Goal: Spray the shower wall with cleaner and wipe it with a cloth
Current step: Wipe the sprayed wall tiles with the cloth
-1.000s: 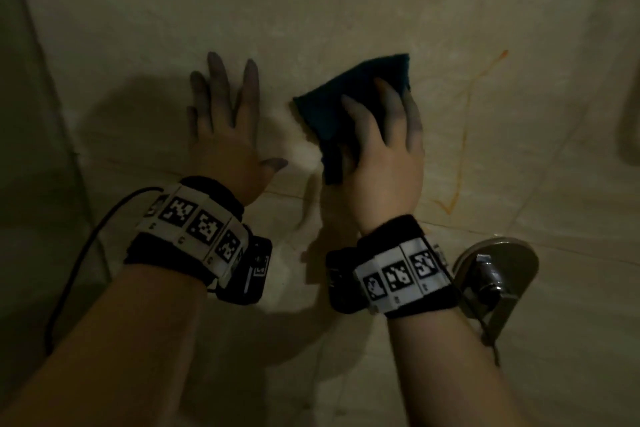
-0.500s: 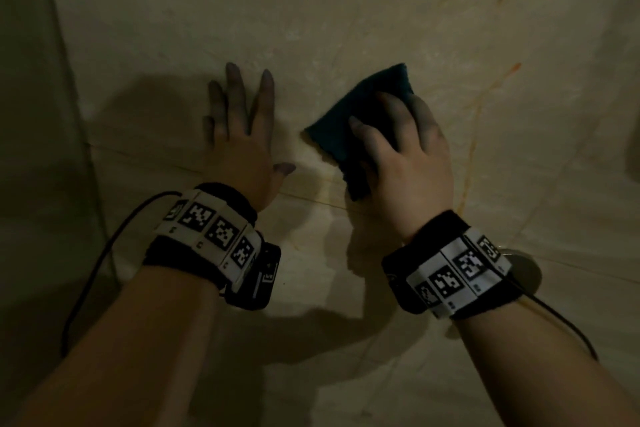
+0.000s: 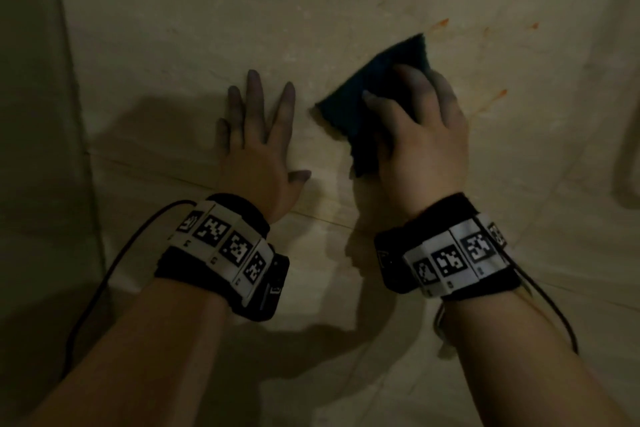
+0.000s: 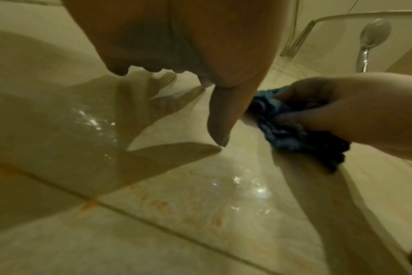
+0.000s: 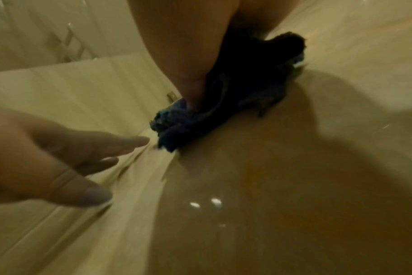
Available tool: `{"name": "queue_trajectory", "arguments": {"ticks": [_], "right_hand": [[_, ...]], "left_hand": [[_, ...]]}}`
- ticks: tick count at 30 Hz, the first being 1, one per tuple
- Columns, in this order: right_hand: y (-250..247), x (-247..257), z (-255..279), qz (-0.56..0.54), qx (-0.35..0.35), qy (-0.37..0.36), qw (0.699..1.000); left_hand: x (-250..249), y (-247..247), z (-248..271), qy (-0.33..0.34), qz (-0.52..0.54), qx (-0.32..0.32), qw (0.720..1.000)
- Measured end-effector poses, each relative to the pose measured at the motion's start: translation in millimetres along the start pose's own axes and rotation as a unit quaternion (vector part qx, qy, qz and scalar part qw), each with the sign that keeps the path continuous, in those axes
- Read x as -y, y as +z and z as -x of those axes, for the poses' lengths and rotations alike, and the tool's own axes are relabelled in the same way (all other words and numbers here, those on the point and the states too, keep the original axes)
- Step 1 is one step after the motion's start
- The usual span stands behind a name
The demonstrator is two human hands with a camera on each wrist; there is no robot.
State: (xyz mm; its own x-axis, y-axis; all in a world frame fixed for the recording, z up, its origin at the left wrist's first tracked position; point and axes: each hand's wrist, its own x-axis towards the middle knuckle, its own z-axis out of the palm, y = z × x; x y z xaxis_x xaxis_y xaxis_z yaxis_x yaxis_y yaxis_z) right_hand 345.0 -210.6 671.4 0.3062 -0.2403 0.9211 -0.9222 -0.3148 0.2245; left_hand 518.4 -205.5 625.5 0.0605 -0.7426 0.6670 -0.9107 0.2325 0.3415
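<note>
Wiping stage under way; spraying judged complete.
Right hand (image 3: 420, 135) grips the cloth (image 3: 377, 90) against the wet-glinting shower wall (image 3: 207, 28); left hand (image 3: 258, 146) is braced flat, fingers spread. Orange streaks (image 3: 498, 95) beside the cloth remain unwiped.

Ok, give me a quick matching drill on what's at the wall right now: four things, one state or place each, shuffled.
Things:
1. left hand
2. right hand
3. cloth
4. orange streaks

States:
A. dark blue, bunched against the tile
B. on the wall right of the cloth
C. flat on the wall, fingers spread
D. fingers curled over the cloth

Pairs: 1-C, 2-D, 3-A, 4-B
</note>
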Motion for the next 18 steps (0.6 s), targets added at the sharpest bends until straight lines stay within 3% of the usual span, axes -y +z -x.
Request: {"name": "queue_trajectory", "arguments": {"ticks": [4,10,14,18], "right_hand": [[3,0,10,0.010,0.003,0.013,1.000],[8,-15,46,-0.008,0.015,-0.027,0.999],[2,-24,30,-0.002,0.015,-0.039,0.999],[-11,-31,-7,-0.002,-0.024,0.000,1.000]], "left_hand": [[-8,0,-1,0.009,-0.015,0.007,1.000],[-14,0,-3,0.021,-0.023,0.011,0.999],[-19,2,-6,0.018,-0.025,0.013,0.999],[-18,5,-6,0.020,-0.029,-0.001,0.999]]}}
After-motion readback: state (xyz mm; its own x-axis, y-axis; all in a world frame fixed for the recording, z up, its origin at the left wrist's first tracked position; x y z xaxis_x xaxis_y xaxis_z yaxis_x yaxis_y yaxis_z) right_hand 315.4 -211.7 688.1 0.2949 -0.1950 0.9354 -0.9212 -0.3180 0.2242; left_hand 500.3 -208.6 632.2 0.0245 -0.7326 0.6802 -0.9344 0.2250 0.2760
